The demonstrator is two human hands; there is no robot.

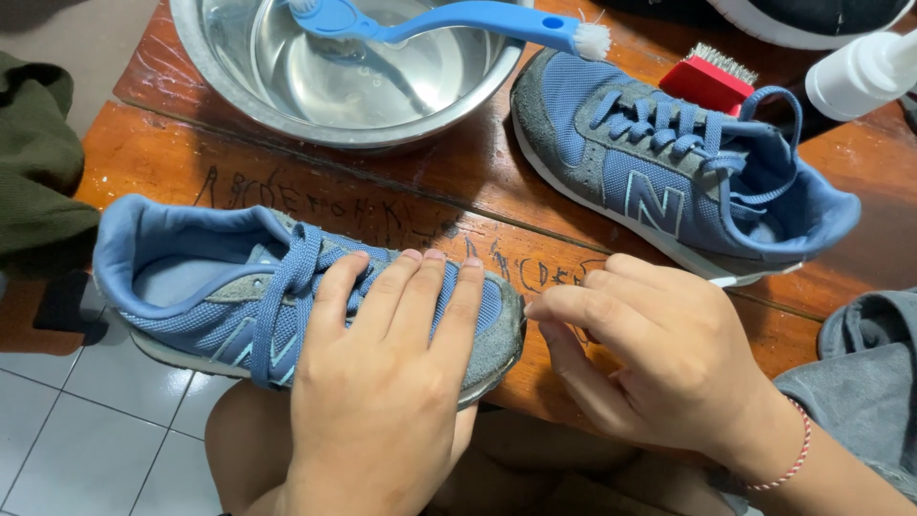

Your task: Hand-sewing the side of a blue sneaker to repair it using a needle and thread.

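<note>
Lying on its side across the near edge of the wooden table (287,182), near blue shoe (287,296) with toe toward the right and heel opening toward the left, partly overhanging the table edge. Pressed flat on its laces and toe, left hand (382,382), fingers (420,287) together and stretched along the upper, not wrapped around it. Just beside the toe cap, right hand (659,363), fingers loosely curled, fingertips meeting the grey toe edge; cannot tell whether anything is pinched between them. Red-and-white string bracelet (793,459) around the right wrist.

Farther back on the table, second blue shoe (669,172) standing upright, toe toward the back left, laces tied loosely. Behind and left of it, metal bowl (353,67) holding clear water, with a blue long-handled brush (458,19) resting across its rim, white bristles over the second shoe's toe. Beside that shoe's tongue, small red brush (712,75). At the right back corner, white plastic bottle (860,72). Grey cloth (860,382) at the right edge, dark green cloth (33,162) at the left, white tiled floor (67,430) below.
</note>
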